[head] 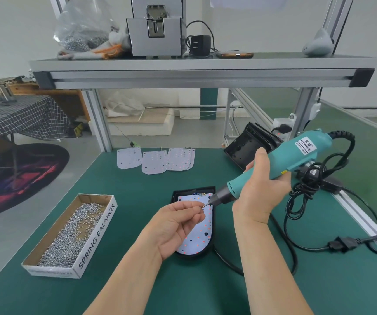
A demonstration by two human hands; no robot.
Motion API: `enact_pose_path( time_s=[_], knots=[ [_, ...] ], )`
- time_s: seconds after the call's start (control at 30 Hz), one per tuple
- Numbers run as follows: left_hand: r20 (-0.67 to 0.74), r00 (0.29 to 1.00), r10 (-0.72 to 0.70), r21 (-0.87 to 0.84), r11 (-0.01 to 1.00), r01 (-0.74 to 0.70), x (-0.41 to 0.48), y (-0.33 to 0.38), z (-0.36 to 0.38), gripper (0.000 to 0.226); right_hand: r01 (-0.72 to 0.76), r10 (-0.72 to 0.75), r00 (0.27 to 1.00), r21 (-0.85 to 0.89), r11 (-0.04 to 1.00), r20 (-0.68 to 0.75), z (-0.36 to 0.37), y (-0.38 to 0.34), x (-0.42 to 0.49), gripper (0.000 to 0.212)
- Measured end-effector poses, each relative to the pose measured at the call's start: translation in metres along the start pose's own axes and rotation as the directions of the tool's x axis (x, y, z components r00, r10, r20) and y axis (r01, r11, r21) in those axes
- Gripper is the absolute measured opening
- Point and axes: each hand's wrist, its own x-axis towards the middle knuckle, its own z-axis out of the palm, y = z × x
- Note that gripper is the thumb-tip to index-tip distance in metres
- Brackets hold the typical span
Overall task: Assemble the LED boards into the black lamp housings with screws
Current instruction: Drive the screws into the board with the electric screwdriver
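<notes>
left hand (pixel 178 226) pinches a screw (pixel 203 206) against the bit of the teal screwdriver (pixel 273 164), which the right hand (pixel 260 192) grips. both hover over the led board (pixel 196 242) seated in the black housing (pixel 183 192). seat the screw square before letting go; drive upright. spare boards (pixel 155 160) lie beyond.

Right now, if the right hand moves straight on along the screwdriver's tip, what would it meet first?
Most likely the screw pinched by the left hand, right at the bit of the screwdriver that the right hand holds. Depth is unclear; the LED board lies beyond.
</notes>
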Motion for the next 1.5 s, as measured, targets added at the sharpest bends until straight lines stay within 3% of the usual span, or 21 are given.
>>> enact_pose_path(
  time_s=[0.67,1.0,1.17,1.3,1.37,1.4,1.43,1.5],
  knots=[
    [0.011,0.999,0.05,0.009,0.999,-0.05,0.001,-0.008,0.0,0.012,-0.021,0.021,1.0,0.009,1.0,-0.023,-0.005,0.002,0.0,0.018],
    [-0.011,0.941,0.337,0.215,0.92,-0.327,0.0,-0.017,0.005,0.03,-0.115,0.116,0.987,0.02,0.993,-0.112,-0.002,0.008,0.008,0.016],
    [0.018,0.958,0.288,0.177,0.942,-0.286,0.0,-0.018,0.0,0.026,-0.132,0.135,0.986,0.038,0.991,-0.1,-0.005,0.01,0.01,0.019],
    [0.049,0.975,0.219,0.127,0.967,-0.223,0.0,-0.008,-0.014,0.04,-0.105,0.108,0.99,0.036,0.994,-0.088,-0.003,0.007,0.015,0.016],
    [-0.032,0.972,0.232,0.125,0.966,-0.226,0.002,0.0,-0.024,0.031,-0.092,0.094,0.993,0.024,0.995,-0.071,-0.002,0.005,0.015,0.016],
    [-0.139,0.955,0.261,0.201,0.952,-0.231,0.005,0.004,-0.031,0.021,-0.085,0.086,0.995,0.02,0.996,-0.058,-0.002,0.005,0.014,0.017],
    [-0.266,0.915,0.303,0.345,0.916,-0.203,0.01,0.007,-0.039,0.013,-0.077,0.077,0.996,0.014,0.997,-0.045,-0.002,0.006,0.014,0.017],
    [-0.415,0.821,0.392,0.643,0.765,-0.04,0.021,0.01,-0.055,0.032,-0.056,0.056,0.998,-0.012,0.998,-0.009,-0.002,0.009,0.01,0.018]
  ],
)
